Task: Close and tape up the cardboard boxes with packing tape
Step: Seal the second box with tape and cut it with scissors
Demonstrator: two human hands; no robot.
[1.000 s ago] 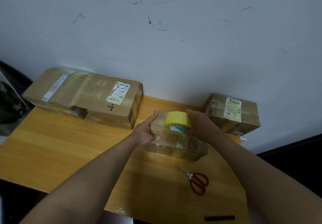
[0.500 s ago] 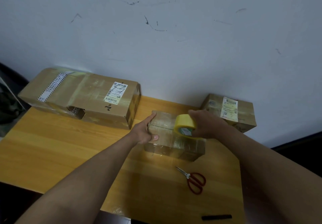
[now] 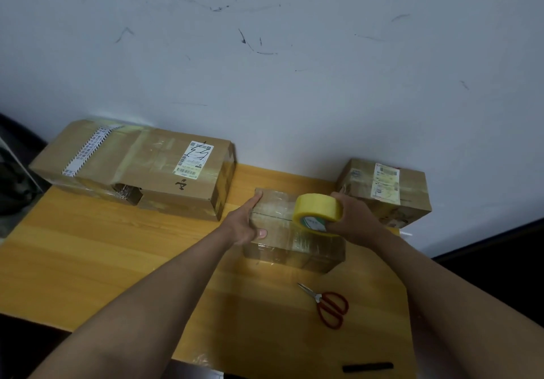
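I see the small box (image 3: pixel 282 231) sitting mid-table on the wooden table (image 3: pixel 117 261), flaps down, top seam visible running left to right, clear tape sheen over its top and front face.

Left hand (image 3: pixel 244 225) is flat against the box's left end: fingers straight along the top-left edge, thumb lying on the top near the front corner. It braces the box; nothing is clasped in it.

Right hand (image 3: pixel 353 222) grips the yellow tape roll (image 3: pixel 318 213), fingers wrapped round its far side. Roll stands on edge, tilted, on the right half of the box top, its green-printed core facing me. I can't tell whether a strand is already stuck to the cardboard under the roll; the glare hides it.

Other stuff on the table:
- large box (image 3: pixel 141 169) at back left, against the wall, white shipping label on top, strip of printed white tape near its left end, torn gap in the front face.
- labelled box (image 3: pixel 385 190) at back right, against the wall, just behind the right hand, two white labels on top. Touching the small box or not: cannot tell, hand is in the way.
- red-handled scissors (image 3: pixel 326 305) in front of the small box, apart from it, closed blades pointing back-left.
- black strip (image 3: pixel 368 367) at the near edge, right side. Can't identify it.
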